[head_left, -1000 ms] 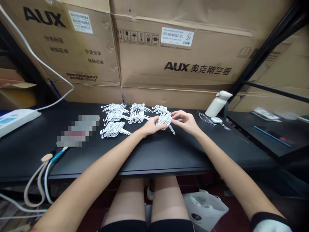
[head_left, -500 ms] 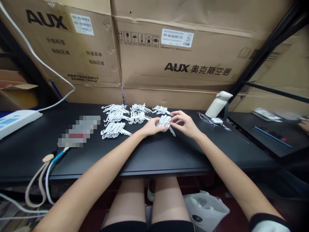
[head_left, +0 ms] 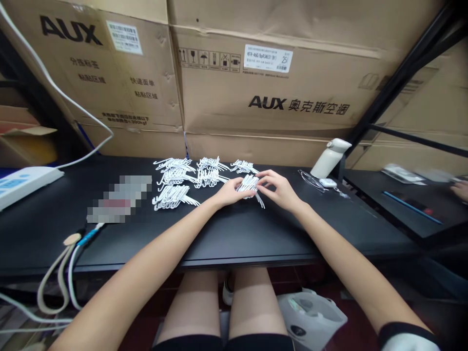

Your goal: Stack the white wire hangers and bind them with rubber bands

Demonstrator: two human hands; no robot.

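A bundle of white hooked pieces (head_left: 249,184) lies on the black table between my two hands. My left hand (head_left: 230,191) is closed round its left side, thumb along the near edge. My right hand (head_left: 276,189) has its fingertips against the right side of the same bundle, thumb and fingers pinched in. Some thin ends of the bundle stick out toward the near right. Left of my hands lie several similar bundles in rows: a front-left one (head_left: 171,196), a middle one (head_left: 208,177) and one at the back (head_left: 244,166).
Large cardboard boxes (head_left: 270,117) stand behind the table (head_left: 234,239). A white bottle (head_left: 329,158) and a small white case (head_left: 328,183) with a cable are at the right. A pixelated flat object (head_left: 120,200) and a power strip (head_left: 29,185) lie left. Another person's hand (head_left: 459,190) shows far right.
My right hand has shifted very slightly at the bundle's right side, and the protruding ends have moved a little. Otherwise both hands stay where they were.
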